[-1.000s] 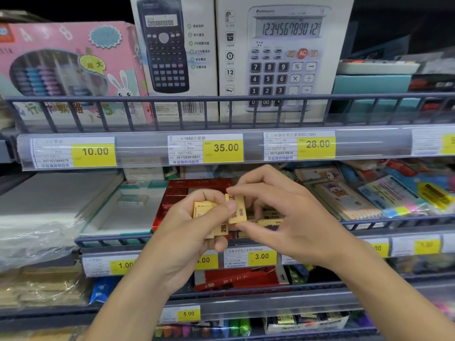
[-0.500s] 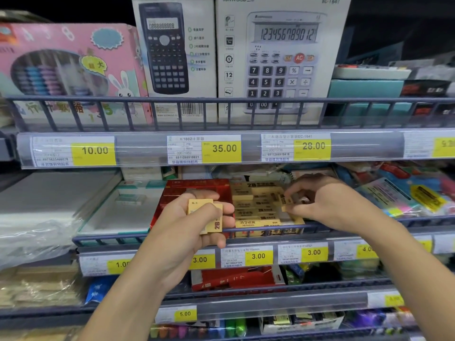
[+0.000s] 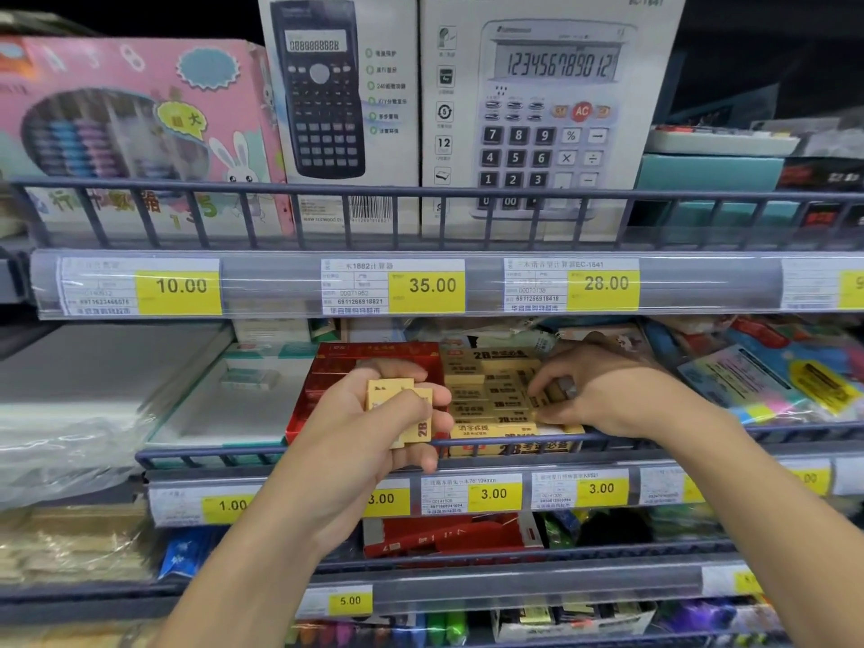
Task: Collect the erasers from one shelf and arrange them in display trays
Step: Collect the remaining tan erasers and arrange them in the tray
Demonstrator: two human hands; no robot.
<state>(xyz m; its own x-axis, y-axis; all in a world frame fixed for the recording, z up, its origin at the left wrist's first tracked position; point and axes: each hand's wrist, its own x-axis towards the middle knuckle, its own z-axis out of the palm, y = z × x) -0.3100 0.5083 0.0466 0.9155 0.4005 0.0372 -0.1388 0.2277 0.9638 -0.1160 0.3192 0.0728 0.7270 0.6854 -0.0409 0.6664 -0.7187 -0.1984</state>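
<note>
Erasers in hand: we note a small stack of yellow erasers [image 3: 406, 411], marked 2B, held in front of the middle shelf rail.
Left hand: our left hand [image 3: 374, 430] grips that stack, thumb across the front face and fingers curled behind it.
Eraser tray: the yellow display tray [image 3: 509, 445] sits on the middle shelf, just right of the held stack, with rows of erasers [image 3: 491, 395] lying flat inside.
Right hand: our right hand [image 3: 603, 390] reaches into the tray's right side, fingertips pinched on one eraser there; whether it is lifted free we cannot tell.
Neighbouring stock: a red box [image 3: 360, 371] stands touching the tray's left side, behind the left hand.
Shelf rail: the wire rail [image 3: 654, 434] runs across the tray's front, below the right wrist.
Step judged: we judge that one more eraser is being drawn from the tray.
Risk, stack: the held pieces sit unevenly; adding another could push one out past the thumb.
Risk, tray: a tightly packed row may drag its neighbours up with the pinched piece.
Risk, rail: a dropped eraser could slip past the rail to the shelves below.
</note>
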